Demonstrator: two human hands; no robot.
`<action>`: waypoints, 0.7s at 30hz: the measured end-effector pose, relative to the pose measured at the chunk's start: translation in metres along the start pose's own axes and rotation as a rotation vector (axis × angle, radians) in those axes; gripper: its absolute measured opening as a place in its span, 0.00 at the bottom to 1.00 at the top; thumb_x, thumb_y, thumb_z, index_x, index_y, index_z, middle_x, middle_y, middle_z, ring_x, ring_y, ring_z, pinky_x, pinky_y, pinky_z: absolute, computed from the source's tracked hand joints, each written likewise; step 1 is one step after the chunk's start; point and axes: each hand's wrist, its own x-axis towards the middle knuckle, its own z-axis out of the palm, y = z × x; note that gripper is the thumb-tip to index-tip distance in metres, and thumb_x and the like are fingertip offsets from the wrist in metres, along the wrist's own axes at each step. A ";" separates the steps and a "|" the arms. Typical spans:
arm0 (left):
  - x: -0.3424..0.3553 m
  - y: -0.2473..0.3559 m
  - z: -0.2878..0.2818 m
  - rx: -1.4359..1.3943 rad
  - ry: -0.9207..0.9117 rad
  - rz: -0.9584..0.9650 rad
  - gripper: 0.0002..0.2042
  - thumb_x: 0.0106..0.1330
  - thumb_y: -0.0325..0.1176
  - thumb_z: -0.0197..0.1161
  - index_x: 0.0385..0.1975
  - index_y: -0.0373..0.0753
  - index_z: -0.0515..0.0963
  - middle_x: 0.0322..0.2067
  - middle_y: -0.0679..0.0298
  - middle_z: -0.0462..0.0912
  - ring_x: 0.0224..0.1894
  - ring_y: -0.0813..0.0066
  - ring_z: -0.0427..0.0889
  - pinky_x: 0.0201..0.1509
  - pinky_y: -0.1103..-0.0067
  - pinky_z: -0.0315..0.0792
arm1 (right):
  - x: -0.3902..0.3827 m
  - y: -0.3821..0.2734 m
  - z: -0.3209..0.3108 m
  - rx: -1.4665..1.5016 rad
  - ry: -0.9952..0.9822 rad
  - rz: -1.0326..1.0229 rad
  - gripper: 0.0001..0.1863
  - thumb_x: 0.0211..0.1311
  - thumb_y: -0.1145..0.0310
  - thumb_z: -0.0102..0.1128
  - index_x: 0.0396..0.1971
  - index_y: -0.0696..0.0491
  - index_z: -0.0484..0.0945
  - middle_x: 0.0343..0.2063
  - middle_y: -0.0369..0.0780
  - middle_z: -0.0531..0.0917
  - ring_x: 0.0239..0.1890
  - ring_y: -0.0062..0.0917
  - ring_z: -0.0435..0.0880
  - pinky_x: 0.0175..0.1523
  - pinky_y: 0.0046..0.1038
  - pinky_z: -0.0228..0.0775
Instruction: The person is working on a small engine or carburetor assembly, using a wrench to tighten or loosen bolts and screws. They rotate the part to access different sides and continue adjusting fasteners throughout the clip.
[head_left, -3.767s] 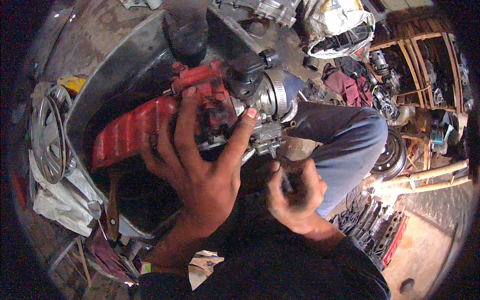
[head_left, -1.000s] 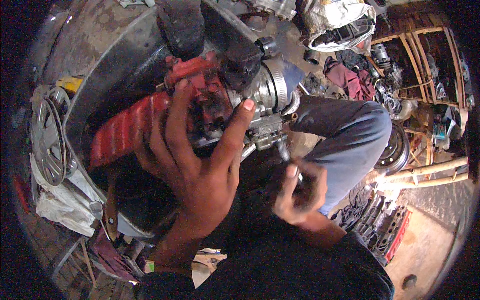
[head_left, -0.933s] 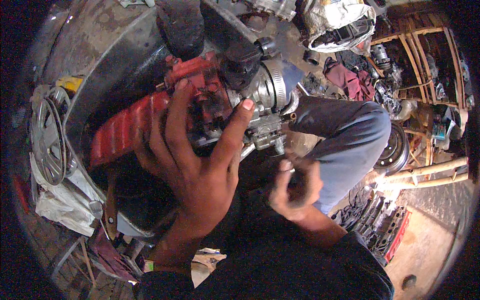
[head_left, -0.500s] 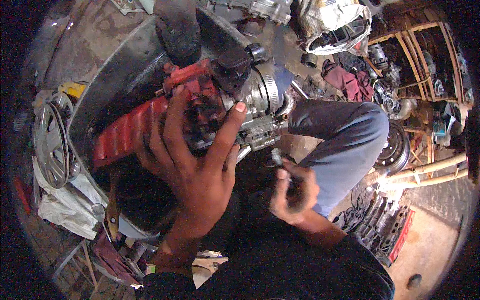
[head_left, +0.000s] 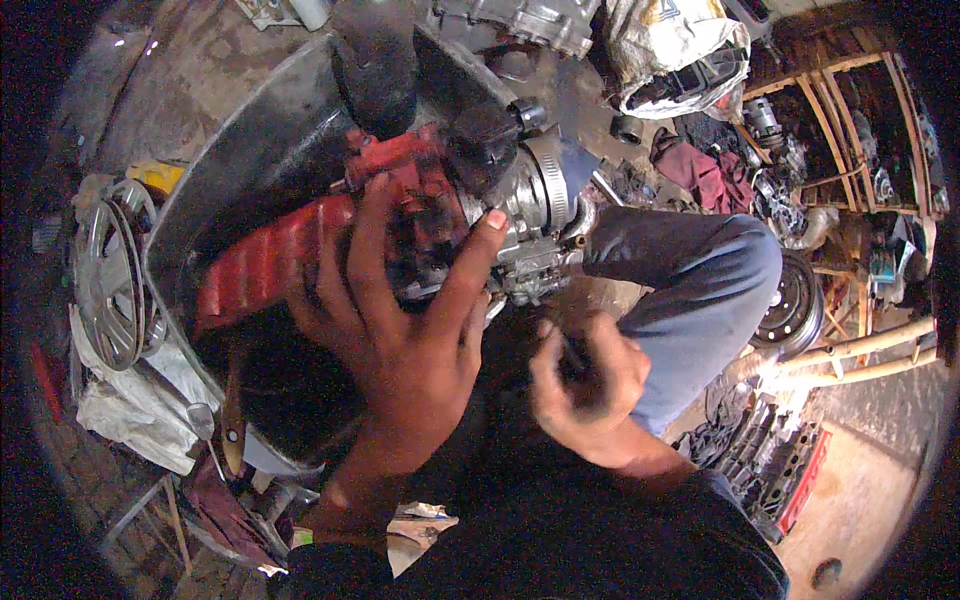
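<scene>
My left hand (head_left: pixel 395 340) grips a red engine assembly (head_left: pixel 245 260), fingers spread over it and thumb up by its silvery metal housing (head_left: pixel 530 260), which carries a banded hose clamp (head_left: pixel 551 180). A black fitting (head_left: pixel 485 150) sits on top. The assembly rests in a large dark tub (head_left: pixel 215 140). Just below the metal housing, right of my left hand, my right hand (head_left: pixel 590 385) is curled with thumb and fingers closed; what is inside them is dark and blurred. My bent leg in blue jeans (head_left: pixel 700 280) lies behind it.
Pulley wheels (head_left: pixel 120 285) and white sacking (head_left: pixel 135 420) lie left of the tub. A white sack (head_left: pixel 670 40), maroon cloth (head_left: pixel 700 170) and metal parts sit beyond. On the right are a wooden rack (head_left: pixel 830 140), a black wheel (head_left: pixel 795 300) and an engine head (head_left: pixel 775 465).
My right hand has shifted slightly left and turned; the small shiny piece seen at its fingertips earlier is now hidden. My left hand stays on the assembly. The whole view has shifted slightly.
</scene>
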 end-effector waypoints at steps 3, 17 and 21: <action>0.003 -0.001 -0.003 0.025 -0.010 0.009 0.26 0.63 0.44 0.70 0.62 0.76 0.77 0.73 0.55 0.63 0.71 0.42 0.60 0.72 0.40 0.48 | 0.012 -0.002 0.005 0.014 0.039 0.043 0.09 0.55 0.81 0.68 0.27 0.58 0.75 0.17 0.45 0.79 0.16 0.35 0.82 0.23 0.34 0.71; 0.002 0.003 0.000 0.072 -0.008 0.030 0.30 0.59 0.42 0.72 0.63 0.76 0.77 0.74 0.53 0.61 0.71 0.43 0.60 0.74 0.39 0.46 | 0.009 -0.005 0.001 -0.017 -0.030 0.062 0.10 0.55 0.82 0.67 0.25 0.57 0.73 0.17 0.44 0.80 0.17 0.34 0.83 0.23 0.35 0.73; 0.000 0.002 -0.002 0.060 -0.020 0.046 0.34 0.54 0.41 0.77 0.64 0.70 0.77 0.74 0.49 0.59 0.75 0.43 0.56 0.75 0.42 0.44 | 0.010 -0.001 -0.003 -0.043 -0.022 0.118 0.10 0.55 0.82 0.67 0.25 0.57 0.72 0.17 0.45 0.79 0.17 0.35 0.83 0.24 0.35 0.73</action>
